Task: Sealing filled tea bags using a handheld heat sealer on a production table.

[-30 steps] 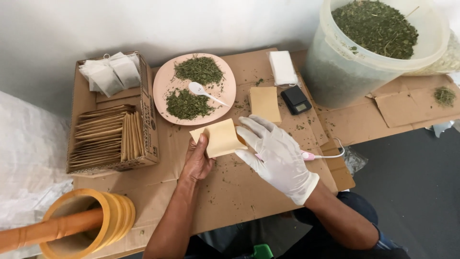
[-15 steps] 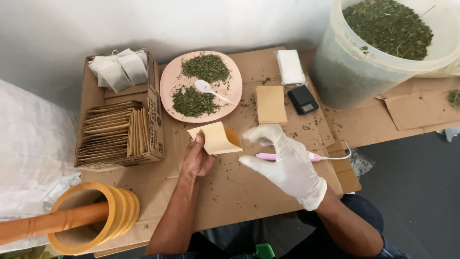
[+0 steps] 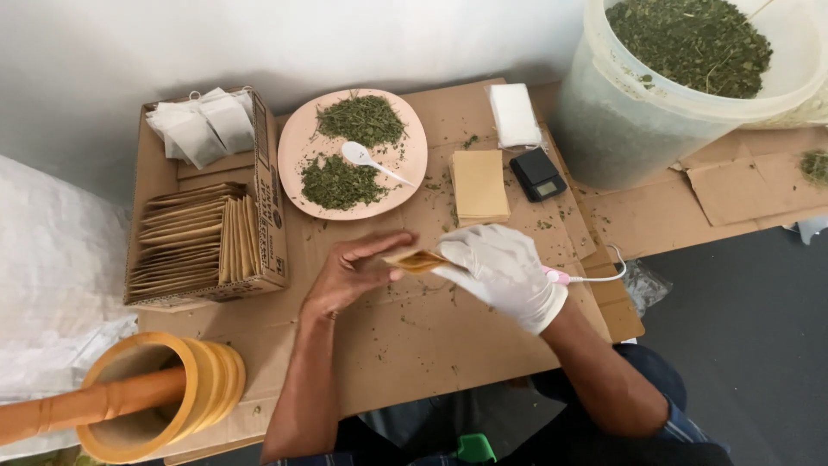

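My bare left hand (image 3: 352,274) and my white-gloved right hand (image 3: 503,270) both pinch a small tan paper envelope (image 3: 416,259), held flat and edge-on just above the cardboard-covered table (image 3: 405,345). Straight ahead lies a pink plate (image 3: 304,138) with two heaps of green dried herb and a white plastic spoon (image 3: 366,159). A stack of tan envelopes (image 3: 479,185) sits to the right of the plate.
A cardboard box (image 3: 207,233) on the left holds filed tan envelopes and white sachets. A small black scale (image 3: 536,174), white pad (image 3: 514,114), big white bucket of dried herb (image 3: 690,78), pink corded tool (image 3: 582,277) and yellow mortar with pestle (image 3: 147,397) surround the hands.
The envelope has gone from upright and face-on to flat and edge-on. My right hand has closed onto it, and both hands have lowered slightly toward the table.
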